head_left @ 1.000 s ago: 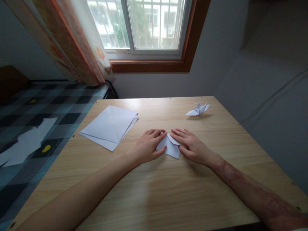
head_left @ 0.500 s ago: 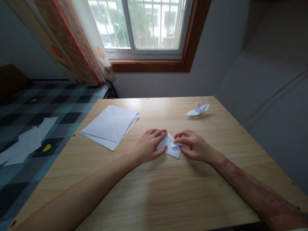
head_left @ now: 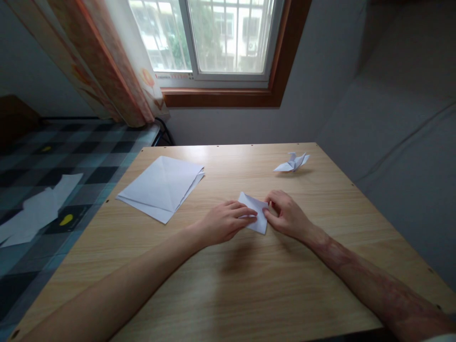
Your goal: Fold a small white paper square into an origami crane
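Observation:
A small folded square of white paper [head_left: 261,221] sits between my hands at the middle of the table, one corner pointing away from me. My left hand [head_left: 228,221] reaches over its left side, the fingers stretched and close together, with a bit of paper showing between them. The right edge of the paper is pinched between thumb and bent fingers of my right hand [head_left: 287,213]. How the paper's left corner is held is partly hidden by my left fingers.
Large white paper sheets [head_left: 164,185] with creases lie stacked at the table's left. A folded paper crane [head_left: 292,163] stands at the far right of the wooden table [head_left: 221,294]. To the left, torn paper [head_left: 35,213] rests on a checked bed cover [head_left: 107,152]. A window is behind.
My left hand has shifted from lying on the paper to holding it near its left side. The small flap at the right has been turned, and my right fingers have curled at that edge.

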`<state>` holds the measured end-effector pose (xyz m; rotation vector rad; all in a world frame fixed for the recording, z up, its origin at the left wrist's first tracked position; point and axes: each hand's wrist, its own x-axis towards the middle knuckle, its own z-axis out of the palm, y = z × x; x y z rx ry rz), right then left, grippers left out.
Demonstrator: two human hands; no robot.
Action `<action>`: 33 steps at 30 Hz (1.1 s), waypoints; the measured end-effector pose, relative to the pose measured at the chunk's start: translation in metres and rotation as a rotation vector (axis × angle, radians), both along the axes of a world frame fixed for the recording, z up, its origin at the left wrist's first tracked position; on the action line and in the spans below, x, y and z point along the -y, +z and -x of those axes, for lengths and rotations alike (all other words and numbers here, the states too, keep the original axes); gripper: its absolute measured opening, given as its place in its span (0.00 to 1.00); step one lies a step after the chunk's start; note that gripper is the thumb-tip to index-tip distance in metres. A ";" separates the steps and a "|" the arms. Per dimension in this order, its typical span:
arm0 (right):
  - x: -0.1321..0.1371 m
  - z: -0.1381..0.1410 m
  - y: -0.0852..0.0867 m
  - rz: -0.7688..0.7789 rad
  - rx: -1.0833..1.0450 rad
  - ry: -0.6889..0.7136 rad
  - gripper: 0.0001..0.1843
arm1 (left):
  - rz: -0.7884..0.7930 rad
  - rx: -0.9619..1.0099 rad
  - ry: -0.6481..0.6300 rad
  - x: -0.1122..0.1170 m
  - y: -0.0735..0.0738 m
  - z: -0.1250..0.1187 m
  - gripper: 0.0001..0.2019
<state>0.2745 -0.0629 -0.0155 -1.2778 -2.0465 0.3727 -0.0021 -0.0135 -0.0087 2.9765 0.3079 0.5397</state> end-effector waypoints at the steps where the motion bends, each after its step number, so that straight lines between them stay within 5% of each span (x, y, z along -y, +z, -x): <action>1: 0.000 0.000 0.000 0.000 0.007 -0.004 0.07 | 0.016 0.009 -0.017 0.000 0.000 -0.001 0.16; 14: -0.004 -0.002 -0.002 0.015 -0.029 0.033 0.11 | 0.051 0.026 0.258 0.023 0.001 -0.018 0.21; 33: -0.001 0.000 0.002 -0.007 -0.036 0.019 0.07 | 0.060 -0.097 0.201 0.021 0.002 -0.015 0.23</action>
